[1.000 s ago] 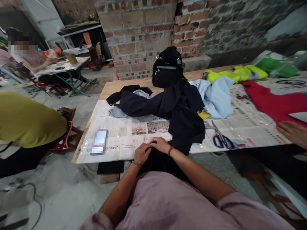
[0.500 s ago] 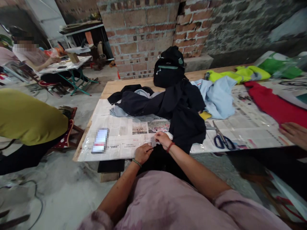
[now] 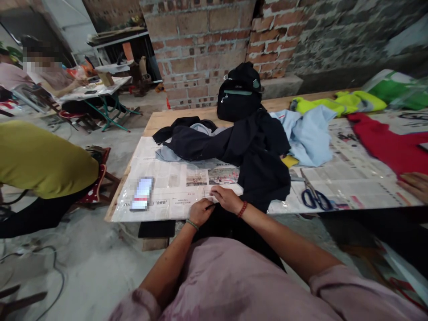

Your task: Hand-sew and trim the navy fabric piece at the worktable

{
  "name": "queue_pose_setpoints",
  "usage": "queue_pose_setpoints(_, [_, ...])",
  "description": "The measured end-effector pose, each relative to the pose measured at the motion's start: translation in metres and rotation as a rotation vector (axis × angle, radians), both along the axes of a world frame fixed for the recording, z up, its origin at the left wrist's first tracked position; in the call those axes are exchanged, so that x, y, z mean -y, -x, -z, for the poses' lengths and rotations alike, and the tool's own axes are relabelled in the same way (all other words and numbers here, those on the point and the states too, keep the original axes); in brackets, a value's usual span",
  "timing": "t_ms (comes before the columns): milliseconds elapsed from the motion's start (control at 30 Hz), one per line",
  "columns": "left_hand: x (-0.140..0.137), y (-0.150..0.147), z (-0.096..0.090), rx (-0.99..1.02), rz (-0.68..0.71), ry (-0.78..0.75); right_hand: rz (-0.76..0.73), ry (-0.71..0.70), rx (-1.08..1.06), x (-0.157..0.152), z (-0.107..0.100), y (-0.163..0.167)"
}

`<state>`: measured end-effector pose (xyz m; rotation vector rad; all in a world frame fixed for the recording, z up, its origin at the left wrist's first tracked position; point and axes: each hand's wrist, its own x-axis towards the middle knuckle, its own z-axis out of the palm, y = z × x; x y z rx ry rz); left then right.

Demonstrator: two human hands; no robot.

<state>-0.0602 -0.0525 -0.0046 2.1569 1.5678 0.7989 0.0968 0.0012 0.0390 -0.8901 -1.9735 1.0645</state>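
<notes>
A dark garment [image 3: 264, 171] lies crumpled on the worktop [image 3: 148, 128], its near end at the front edge; whether the black cloth under the hands belongs to it or to the person's own clothing, I cannot tell. Just left of the garment's near end is the right hand [image 3: 227, 199], palm down, fingers bent inward; farther left of it is the left hand [image 3: 201, 211], fingers curled toward a small dark bit. (What either hand pinches, if anything, is too small to make out.) The phone [image 3: 141, 194] lies well to the left of the garment, on the printed newspaper [image 3: 172, 180] that also runs beneath it. To the garment's right are navy-handled scissors [image 3: 313, 192], near it but apart, and a light blue cloth [image 3: 310, 138] bunched just beside its far end. Directly behind the garment stands a black bag [image 3: 239, 100], upright. Well to its right a red cloth [image 3: 377, 138] is spread, with a co-worker's hand [image 3: 414, 183] at its near edge, and a fluorescent yellow garment [image 3: 337, 104] lies behind and to the right of the dark one.
</notes>
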Motion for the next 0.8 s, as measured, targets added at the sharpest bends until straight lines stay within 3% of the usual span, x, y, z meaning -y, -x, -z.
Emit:
queue_pose_setpoints(67, [0.0,0.0,0.001,0.005,-0.006,0.003,0.013,-0.155,0.166,-0.004,0.003,-0.01])
queue_pose_setpoints(167, [0.0,0.0,0.002,0.024,0.007,-0.011,0.111,-0.168,0.248,-0.01,0.008,-0.02])
queue_pose_setpoints(233, [-0.001,0.0,0.003,0.041,0.009,-0.024,0.182,-0.08,0.167,-0.011,0.01,-0.021])
queue_pose_setpoints(400, [-0.001,0.0,0.002,0.082,-0.001,-0.035,0.301,0.322,-0.323,-0.005,0.01,-0.006])
queue_pose_setpoints(500, [-0.002,0.0,0.001,0.102,0.0,-0.036,0.325,0.487,-0.456,-0.005,0.012,0.0])
queue_pose_setpoints(700, [-0.002,0.002,-0.005,0.124,-0.01,-0.037,0.498,0.532,-0.451,-0.012,0.035,-0.012])
queue_pose_setpoints(800, [0.001,0.01,-0.012,0.008,0.056,-0.033,0.53,0.514,-0.454,-0.014,0.044,-0.019])
